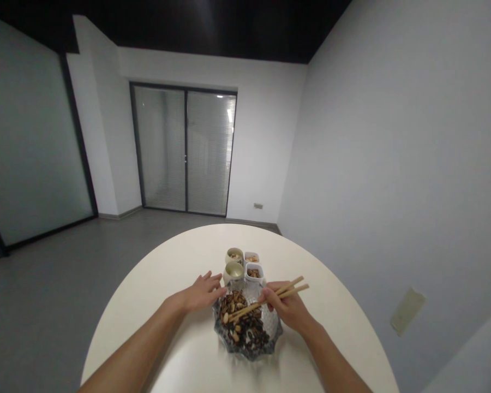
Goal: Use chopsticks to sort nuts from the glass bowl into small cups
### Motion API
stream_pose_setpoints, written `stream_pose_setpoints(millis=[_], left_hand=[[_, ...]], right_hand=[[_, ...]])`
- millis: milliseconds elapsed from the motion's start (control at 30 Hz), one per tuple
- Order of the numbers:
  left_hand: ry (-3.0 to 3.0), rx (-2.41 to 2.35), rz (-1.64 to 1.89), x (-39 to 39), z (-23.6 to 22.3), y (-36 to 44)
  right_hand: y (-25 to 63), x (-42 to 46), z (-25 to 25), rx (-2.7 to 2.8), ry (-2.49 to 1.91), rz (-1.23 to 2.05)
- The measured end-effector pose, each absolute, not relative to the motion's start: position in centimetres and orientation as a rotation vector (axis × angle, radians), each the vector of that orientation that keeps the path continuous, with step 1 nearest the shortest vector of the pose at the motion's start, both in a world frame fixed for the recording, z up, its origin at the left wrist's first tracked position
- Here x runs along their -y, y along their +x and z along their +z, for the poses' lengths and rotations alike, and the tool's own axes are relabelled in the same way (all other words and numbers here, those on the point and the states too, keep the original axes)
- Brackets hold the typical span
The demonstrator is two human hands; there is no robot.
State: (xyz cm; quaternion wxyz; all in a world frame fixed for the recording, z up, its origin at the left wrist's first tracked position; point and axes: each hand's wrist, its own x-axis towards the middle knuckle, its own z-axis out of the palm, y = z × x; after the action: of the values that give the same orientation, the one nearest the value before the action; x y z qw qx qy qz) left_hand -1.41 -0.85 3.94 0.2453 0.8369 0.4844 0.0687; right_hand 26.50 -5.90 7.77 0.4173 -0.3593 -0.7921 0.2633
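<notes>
A pair of wooden chopsticks [265,300] is held in my right hand [285,304], the tips reaching down to the left into a clear glass bowl [275,322]. In the bowl lie dark and striped seeds [247,332] mixed with some paler pieces. A pale nut-like piece [226,317] is at the chopstick tips; whether they pinch it I cannot tell. My left hand [205,293] rests with fingers spread at the bowl's upper left rim.
Behind the bowl stand two pale green cups, a near one [234,271] and a far one [234,255]. Beside them are two white square dishes, one with dark seeds [253,272], one with pale pieces [251,257]. All stand on a round white table [147,305]; a wall rises to the right.
</notes>
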Motion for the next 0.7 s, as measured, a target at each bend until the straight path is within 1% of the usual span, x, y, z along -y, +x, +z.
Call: stream_pose_setpoints(millis=[433,700], left_hand=[[2.274,-1.332,0.177,1.13,4.3,-1.27],[2.277,-1.331,0.182,0.81,3.77,-1.37]], right_hand=[[26.32,5.92,7.49,1.975,-0.929,0.7],[26.77,5.92,7.95,1.936,-0.948,0.644]])
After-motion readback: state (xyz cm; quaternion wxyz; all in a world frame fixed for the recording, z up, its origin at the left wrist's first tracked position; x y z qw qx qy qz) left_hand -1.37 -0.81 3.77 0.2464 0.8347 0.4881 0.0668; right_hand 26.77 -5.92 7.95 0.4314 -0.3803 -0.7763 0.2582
